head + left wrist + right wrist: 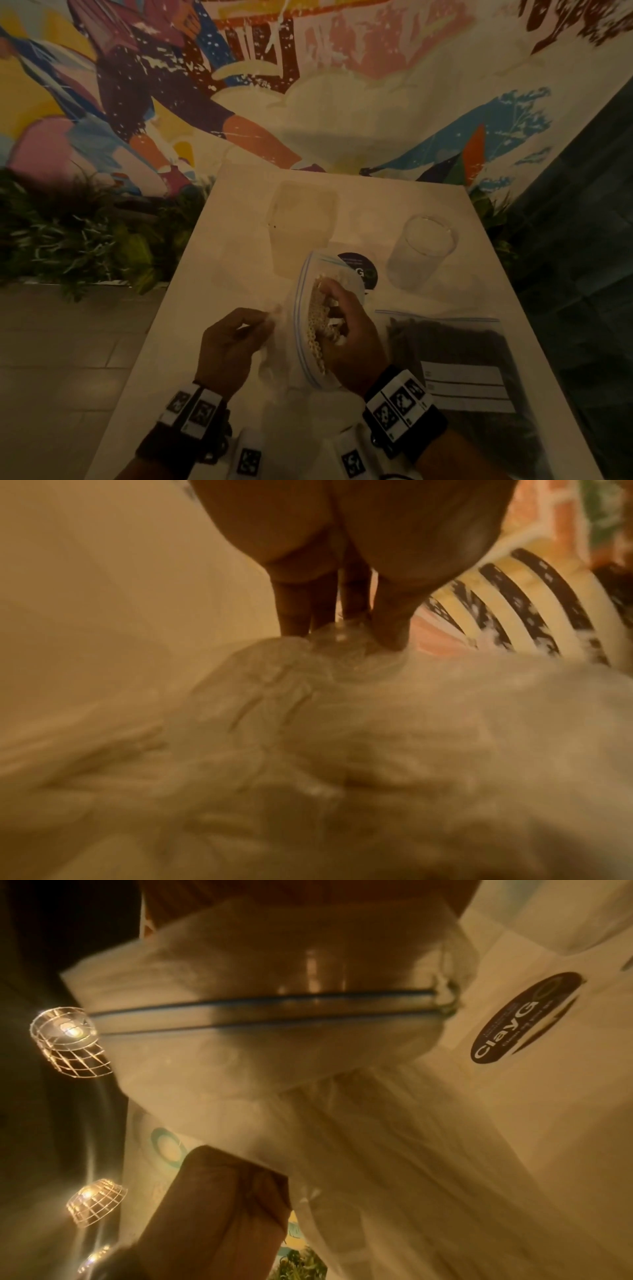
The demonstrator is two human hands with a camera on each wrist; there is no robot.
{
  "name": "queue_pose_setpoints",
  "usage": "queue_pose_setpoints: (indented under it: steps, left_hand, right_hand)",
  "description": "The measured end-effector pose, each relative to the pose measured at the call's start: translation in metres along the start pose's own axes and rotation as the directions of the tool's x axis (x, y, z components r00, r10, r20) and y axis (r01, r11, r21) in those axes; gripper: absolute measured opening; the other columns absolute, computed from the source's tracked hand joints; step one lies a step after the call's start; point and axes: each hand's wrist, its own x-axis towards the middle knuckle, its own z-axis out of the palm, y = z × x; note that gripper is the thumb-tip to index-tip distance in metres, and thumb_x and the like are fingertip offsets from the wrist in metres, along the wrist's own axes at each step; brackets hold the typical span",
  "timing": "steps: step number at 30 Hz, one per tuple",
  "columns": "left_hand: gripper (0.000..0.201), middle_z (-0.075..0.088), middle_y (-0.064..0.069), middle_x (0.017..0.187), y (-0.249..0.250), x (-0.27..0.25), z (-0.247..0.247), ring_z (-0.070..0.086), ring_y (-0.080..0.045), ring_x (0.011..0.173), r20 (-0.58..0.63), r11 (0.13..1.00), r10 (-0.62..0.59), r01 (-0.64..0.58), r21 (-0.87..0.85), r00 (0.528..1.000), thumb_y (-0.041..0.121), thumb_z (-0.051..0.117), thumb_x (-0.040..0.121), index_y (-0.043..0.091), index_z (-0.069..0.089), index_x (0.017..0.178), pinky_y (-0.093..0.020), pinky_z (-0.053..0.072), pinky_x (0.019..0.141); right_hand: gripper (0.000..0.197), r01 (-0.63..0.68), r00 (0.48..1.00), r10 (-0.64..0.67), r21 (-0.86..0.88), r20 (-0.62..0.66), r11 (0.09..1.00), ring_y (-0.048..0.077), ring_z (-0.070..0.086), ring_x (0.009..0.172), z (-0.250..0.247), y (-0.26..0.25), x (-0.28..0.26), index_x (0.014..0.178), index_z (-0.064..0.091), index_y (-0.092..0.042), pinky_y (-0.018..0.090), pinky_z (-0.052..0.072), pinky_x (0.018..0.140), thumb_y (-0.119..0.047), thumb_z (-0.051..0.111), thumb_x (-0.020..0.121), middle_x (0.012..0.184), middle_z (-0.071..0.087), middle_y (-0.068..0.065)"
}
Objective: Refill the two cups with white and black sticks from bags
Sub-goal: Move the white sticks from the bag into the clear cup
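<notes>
The right hand (346,329) is reaching into the opened bag (308,329) beside the glass cup (423,250), fingers curling around white sticks (317,318); the left hand (229,346) is pinching the bag's plastic. Both cups are looking empty (black sticks' bag (455,346) untouched).

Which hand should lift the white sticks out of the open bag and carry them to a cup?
The right hand. Its fingers are already inside the open bag, curled around the white sticks. The left hand is pinching the bag's plastic, steadying it. Likely target: the clear cup.
</notes>
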Motion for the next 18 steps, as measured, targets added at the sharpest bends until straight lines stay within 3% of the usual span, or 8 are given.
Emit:
queue_pose_setpoints:
  steps: [2,6,8,10,13,15,17,18]
  left_hand:
    - [0.028,0.073,0.000,0.075,0.003,-0.002,-0.002,0.067,-0.015,0.069,-0.007,0.990,-0.100,0.098,-0.104,0.995,-0.001,0.064,0.083,0.022,0.073,0.071,-0.034,0.058,0.067]
    - [0.026,0.075,0.001,0.082,0.007,-0.002,-0.010,0.070,-0.017,0.079,0.071,0.987,-0.114,0.121,-0.101,0.991,0.005,0.065,0.081,0.028,0.077,0.078,-0.029,0.058,0.071]
    - [0.012,0.073,0.018,0.083,0.009,0.003,-0.017,0.068,-0.004,0.081,0.075,0.975,0.065,-0.080,0.209,0.995,0.025,0.068,0.081,0.033,0.075,0.086,-0.017,0.054,0.075]
    - [0.027,0.072,0.017,0.080,0.008,0.009,-0.023,0.067,-0.005,0.074,0.158,0.798,0.195,-0.251,0.549,0.968,0.046,0.059,0.078,0.024,0.075,0.080,-0.021,0.054,0.071]
    - [0.028,0.067,0.004,0.068,0.011,0.011,-0.022,0.063,-0.014,0.061,0.112,0.734,0.155,-0.191,0.652,0.982,0.040,0.065,0.085,0.018,0.062,0.069,-0.030,0.051,0.057]
    - [0.026,0.066,0.003,0.066,0.010,0.007,-0.017,0.063,-0.012,0.062,0.058,0.830,0.121,-0.133,0.542,0.991,0.032,0.058,0.090,0.015,0.058,0.071,-0.030,0.050,0.057]
    - [0.021,0.073,0.006,0.087,0.016,0.005,-0.011,0.069,-0.014,0.079,-0.007,0.989,-0.079,0.079,0.123,0.997,0.016,0.054,0.094,0.005,0.059,0.077,-0.033,0.055,0.067]
    - [0.020,0.073,0.004,0.098,0.017,0.004,-0.011,0.069,-0.018,0.087,0.000,0.973,-0.203,0.202,-0.112,0.979,0.009,0.053,0.092,0.003,0.058,0.074,-0.037,0.056,0.071]
  right_hand:
    - [0.064,0.030,0.999,-0.030,-0.020,-0.012,0.999,0.000,0.048,0.117,0.001,0.000,-0.001,0.129,0.036,-0.043,0.012,0.043,0.094,-0.016,0.059,0.076,0.129,0.045,-0.020]
    - [0.059,0.078,0.996,-0.080,-0.056,-0.041,0.995,-0.015,0.042,0.115,0.003,0.001,-0.001,0.124,0.036,-0.047,0.003,0.033,0.095,-0.016,0.055,0.077,0.126,0.040,-0.030]
    - [0.056,0.071,0.997,-0.074,-0.065,-0.038,0.995,-0.007,0.042,0.118,0.003,0.002,0.000,0.124,0.035,-0.047,0.003,0.031,0.098,-0.020,0.051,0.078,0.126,0.038,-0.031]
    - [0.051,0.071,0.997,-0.074,-0.086,-0.032,0.994,-0.004,0.041,0.118,0.003,-0.001,0.000,0.125,0.036,-0.043,0.005,0.033,0.099,-0.032,0.045,0.076,0.125,0.037,-0.032]
    - [0.054,0.068,0.997,-0.071,-0.079,-0.032,0.995,0.002,0.043,0.119,0.003,0.001,-0.001,0.127,0.038,-0.038,0.018,0.038,0.103,-0.036,0.043,0.073,0.126,0.040,-0.028]
    - [0.052,0.049,0.998,-0.053,-0.073,-0.042,0.996,0.011,0.048,0.121,0.005,0.002,-0.003,0.128,0.042,-0.037,0.031,0.042,0.105,-0.030,0.047,0.077,0.127,0.049,-0.016]
    - [0.048,0.001,1.000,-0.002,-0.056,-0.028,0.998,0.017,0.051,0.119,0.007,0.003,-0.004,0.127,0.048,-0.026,0.042,0.045,0.100,-0.034,0.046,0.080,0.127,0.055,0.002]
    - [0.049,-0.026,0.999,0.025,-0.052,-0.021,0.998,0.018,0.052,0.119,0.007,0.001,-0.004,0.126,0.049,-0.022,0.043,0.045,0.100,-0.038,0.043,0.080,0.128,0.055,0.006]
